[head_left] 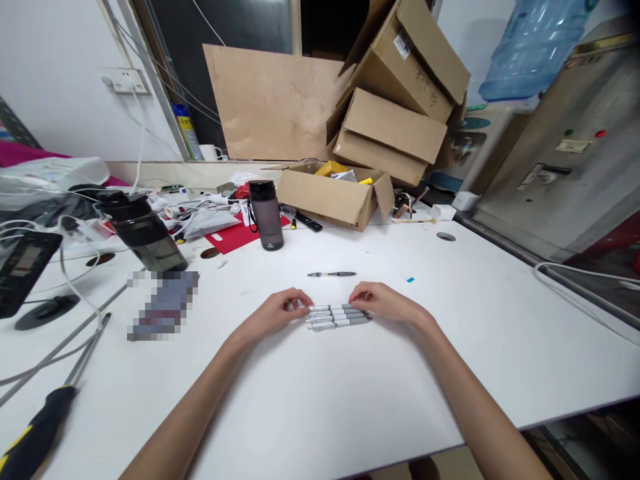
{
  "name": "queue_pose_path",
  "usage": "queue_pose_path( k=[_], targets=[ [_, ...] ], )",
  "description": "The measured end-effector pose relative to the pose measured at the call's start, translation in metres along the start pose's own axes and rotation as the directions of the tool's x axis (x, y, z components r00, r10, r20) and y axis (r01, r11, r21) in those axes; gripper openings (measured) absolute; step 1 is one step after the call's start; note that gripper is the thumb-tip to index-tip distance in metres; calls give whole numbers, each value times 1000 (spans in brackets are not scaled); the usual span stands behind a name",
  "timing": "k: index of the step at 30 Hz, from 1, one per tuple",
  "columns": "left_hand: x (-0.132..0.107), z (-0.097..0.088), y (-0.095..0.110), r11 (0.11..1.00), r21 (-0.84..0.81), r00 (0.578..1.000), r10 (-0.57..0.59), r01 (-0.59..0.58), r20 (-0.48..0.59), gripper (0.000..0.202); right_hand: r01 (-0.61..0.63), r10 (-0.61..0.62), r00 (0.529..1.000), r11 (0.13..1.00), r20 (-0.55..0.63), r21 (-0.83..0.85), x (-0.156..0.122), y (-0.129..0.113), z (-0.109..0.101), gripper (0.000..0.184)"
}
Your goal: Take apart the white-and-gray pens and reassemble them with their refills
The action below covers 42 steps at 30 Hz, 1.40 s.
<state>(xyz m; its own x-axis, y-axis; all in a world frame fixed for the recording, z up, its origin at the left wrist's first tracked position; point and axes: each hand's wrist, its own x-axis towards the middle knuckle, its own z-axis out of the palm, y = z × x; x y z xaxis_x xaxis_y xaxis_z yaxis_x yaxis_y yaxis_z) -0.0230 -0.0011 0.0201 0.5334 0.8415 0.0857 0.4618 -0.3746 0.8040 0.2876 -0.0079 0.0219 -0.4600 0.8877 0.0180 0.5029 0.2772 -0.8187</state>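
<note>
Several grey pens (339, 316) with clear caps lie side by side in a row on the white table (350, 387). My left hand (280, 310) rests at the capped ends, fingers curled and touching them. My right hand (383, 300) rests at the grey ends, fingers curled against them. One more pen (331, 274) lies alone a little farther back, apart from both hands.
A grey bottle (267, 215) and a dark bottle (143, 230) stand behind on the left. An open cardboard box (335, 195) sits at the back, more boxes stacked behind it. A screwdriver (45, 423) and cables lie at the left. A water dispenser (565, 160) stands right.
</note>
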Motion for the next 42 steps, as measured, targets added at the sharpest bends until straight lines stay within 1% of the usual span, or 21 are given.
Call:
queue_pose_path(
  k=[6, 9, 11, 12, 14, 15, 16, 17, 18, 21, 24, 27, 31, 34, 36, 39, 41, 42],
  targets=[
    [-1, -3, 1, 1000, 1, 1000, -12, 12, 13, 23, -42, 42, 999, 999, 14, -17, -2, -3, 0, 18],
    [-1, -3, 1, 1000, -9, 999, -29, 29, 15, 27, -59, 59, 998, 998, -13, -6, -3, -3, -2, 20],
    [-1, -2, -2, 999, -32, 999, -43, 43, -17, 29, -56, 55, 997, 998, -58, -16, -2, -2, -2, 23],
    [-1, -1, -4, 997, -49, 997, -61, 59, -49, 31, -55, 52, 993, 998, -102, -27, -1, -1, -1, 24],
    [1, 2, -9, 989, -98, 984, -122, 110, -133, 36, -67, 51, 966, 996, -254, -56, 3, 3, 2, 23],
    [3, 4, -11, 981, -134, 972, -164, 142, -171, 41, -82, 52, 935, 994, -351, -72, 6, 5, 5, 24],
    [5, 6, -14, 969, -179, 959, -203, 168, -198, 46, -107, 58, 893, 990, -447, -86, 9, 8, 9, 27],
    [7, 9, -15, 953, -243, 950, -232, 180, -207, 49, -139, 77, 865, 986, -496, -88, 12, 10, 13, 32],
    [9, 11, -16, 927, -327, 941, -261, 182, -214, 51, -167, 99, 852, 982, -514, -88, 15, 12, 17, 37],
    [17, 14, -14, 798, -580, 915, -344, 165, -213, 51, -204, 142, 859, 976, -491, -76, 22, 15, 25, 44],
    [23, 15, -7, 682, -715, 902, -392, 152, -183, 54, -210, 160, 866, 976, -474, -54, 24, 14, 27, 45],
    [26, 15, -3, 635, -760, 909, -387, 142, -154, 54, -213, 171, 868, 976, -466, -38, 23, 11, 26, 44],
    [26, 16, -3, 628, -767, 919, -369, 134, -142, 48, -214, 183, 861, 977, -475, -12, 24, 11, 24, 42],
    [23, 17, -1, 624, -772, 925, -351, 118, -143, 44, -178, 198, 842, 980, -501, 88, 27, 13, 23, 38],
    [21, 17, 2, 619, -780, 932, -330, 95, -148, 41, -132, 232, 816, 966, -530, 221, 29, 13, 22, 35],
    [17, 18, 9, 595, -802, 938, -303, 50, -167, 38, -55, 318, 769, 898, -555, 437, 31, 11, 20, 33],
    [15, 19, 15, 573, -820, 942, -285, 16, -180, 37, -31, 365, 750, 852, -551, 523, 29, 9, 19, 34],
    [14, 19, 18, 563, -827, 941, -279, 0, -189, 36, -26, 378, 749, 837, -545, 546, 28, 7, 18, 35]
  ],
)
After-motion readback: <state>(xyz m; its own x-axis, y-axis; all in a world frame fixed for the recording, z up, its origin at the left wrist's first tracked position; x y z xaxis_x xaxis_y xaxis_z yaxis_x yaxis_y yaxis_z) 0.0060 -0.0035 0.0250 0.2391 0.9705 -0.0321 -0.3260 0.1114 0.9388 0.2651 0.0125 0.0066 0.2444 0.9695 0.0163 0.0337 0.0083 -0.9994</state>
